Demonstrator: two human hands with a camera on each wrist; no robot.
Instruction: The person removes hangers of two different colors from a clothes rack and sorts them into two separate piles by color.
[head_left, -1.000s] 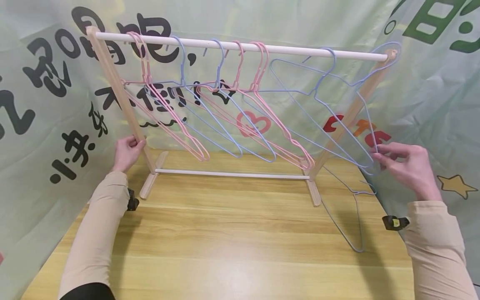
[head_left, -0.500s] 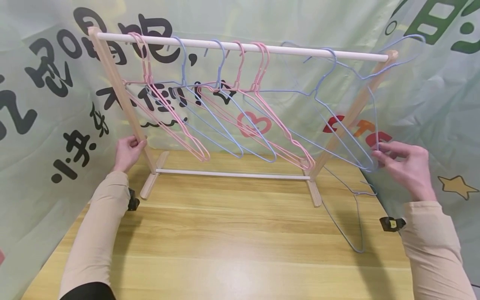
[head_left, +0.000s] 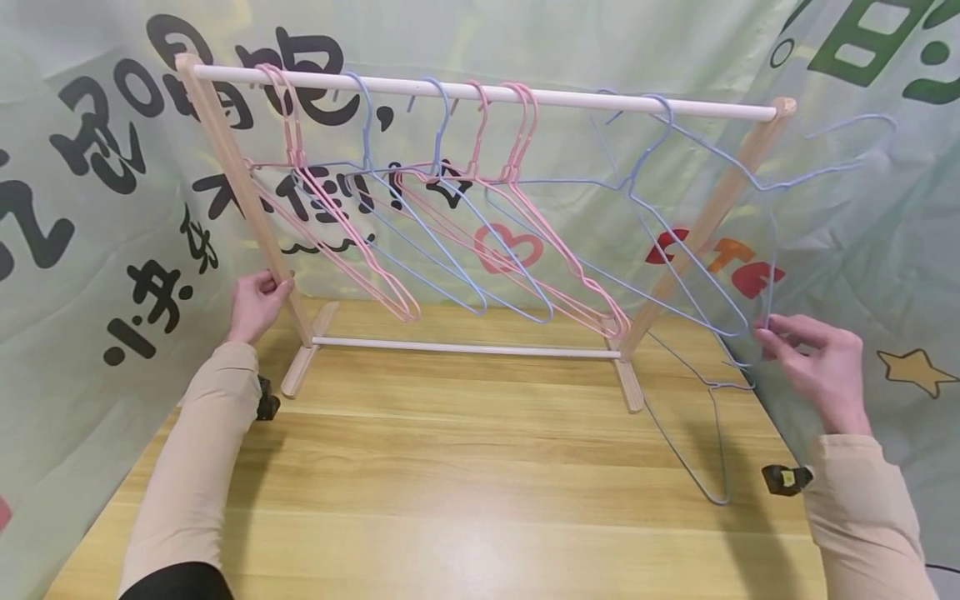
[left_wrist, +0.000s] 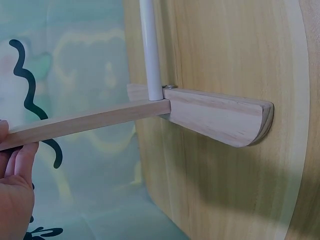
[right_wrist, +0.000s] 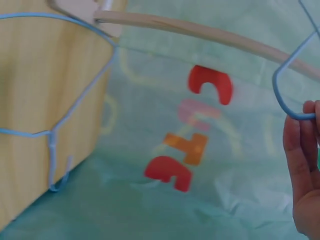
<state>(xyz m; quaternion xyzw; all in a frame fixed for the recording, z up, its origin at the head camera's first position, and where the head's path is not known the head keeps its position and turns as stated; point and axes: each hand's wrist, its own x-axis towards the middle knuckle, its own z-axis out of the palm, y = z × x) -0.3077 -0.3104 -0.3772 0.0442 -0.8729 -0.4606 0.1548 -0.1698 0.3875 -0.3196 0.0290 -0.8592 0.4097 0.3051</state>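
My left hand grips the lower part of the left wooden post of a garment rack; in the left wrist view its fingertips press against the post. Out past the rack's right end, my right hand pinches a blue clothes hanger at one lower corner. That hanger is tilted, its hook pointing right, beyond the right post and apart from the white rail. Several pink hangers and blue hangers hang along the rail.
Another blue hanger lies on the wooden table, near its right edge beside the rack's right foot. A white lower bar joins the two feet. Printed cloth surrounds the table behind and at the sides.
The held hanger has swung right and tipped downward, its hook moving away from the rail's right end. My right hand has shifted slightly right and lower. The left hand stays on the post.
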